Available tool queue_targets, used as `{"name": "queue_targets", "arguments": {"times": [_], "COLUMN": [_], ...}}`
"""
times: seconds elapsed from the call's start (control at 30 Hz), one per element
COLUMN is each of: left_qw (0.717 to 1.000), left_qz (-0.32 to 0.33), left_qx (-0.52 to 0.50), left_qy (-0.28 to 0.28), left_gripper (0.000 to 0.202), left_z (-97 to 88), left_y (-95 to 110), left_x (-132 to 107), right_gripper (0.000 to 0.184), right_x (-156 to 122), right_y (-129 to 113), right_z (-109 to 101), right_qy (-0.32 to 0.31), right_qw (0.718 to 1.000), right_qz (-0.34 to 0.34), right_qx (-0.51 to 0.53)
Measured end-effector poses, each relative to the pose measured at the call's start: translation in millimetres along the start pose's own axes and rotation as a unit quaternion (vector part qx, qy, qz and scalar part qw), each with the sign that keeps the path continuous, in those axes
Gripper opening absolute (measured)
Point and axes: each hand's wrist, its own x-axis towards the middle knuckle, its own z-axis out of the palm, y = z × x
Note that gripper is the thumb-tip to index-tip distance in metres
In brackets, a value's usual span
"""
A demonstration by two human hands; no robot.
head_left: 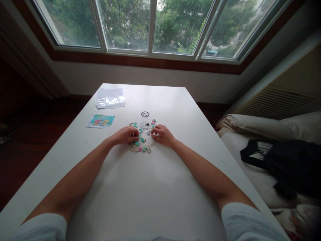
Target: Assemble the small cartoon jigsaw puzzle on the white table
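Loose jigsaw puzzle pieces (144, 149), some colourful and some plain beige, lie in a rough ring on the white table (150, 187). At the ring's left side, my left hand (127, 135) rests with its fingers curled in and closed; whatever is between the fingertips is hidden. My right hand (163, 135) is on the right side, with loosely bent fingers and a small gap between thumb and forefinger. Its fingertips are beside a few pink and teal pieces. Between and just beyond the hands is a round grommet (144, 126) in the tabletop.
A second round opening (144, 114) lies farther back. At the left are a colourful picture sheet (101, 121) and a clear plastic bag (110, 97). A sofa (240, 150) with dark clothing (296, 164) stands right of the table, and a window (150, 30) is beyond.
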Motion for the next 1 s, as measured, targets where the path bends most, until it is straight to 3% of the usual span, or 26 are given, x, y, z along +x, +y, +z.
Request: {"name": "queue_targets", "arguments": {"times": [0.27, 0.53, 0.8, 1.0], "left_qw": [0.998, 0.995, 0.998, 0.995], "left_qz": [-0.026, -0.071, -0.017, -0.052], "left_qx": [-0.061, -0.066, -0.008, -0.036], "left_qy": [-0.019, -0.008, 0.056, 0.078], "left_gripper": [0.037, 0.034, 0.027, 0.028], "left_z": [3.7, 7.2, 15.4, 20.0], "left_y": [7, 12, 5, 10], "left_x": [1, 2, 8, 10], "right_gripper": [0.008, 0.013, 0.014, 0.015], "right_x": [1, 2, 3, 4], "right_y": [2, -7, -10, -15], "right_z": [0, 1, 6, 8], "right_qy": [0.016, 0.004, -0.002, 0.004], "right_qw": [0.999, 1.0, 0.999, 0.999], "right_qz": [0.033, -0.012, -0.033, -0.034], "right_qx": [-0.029, -0.015, -0.002, 0.011]}}
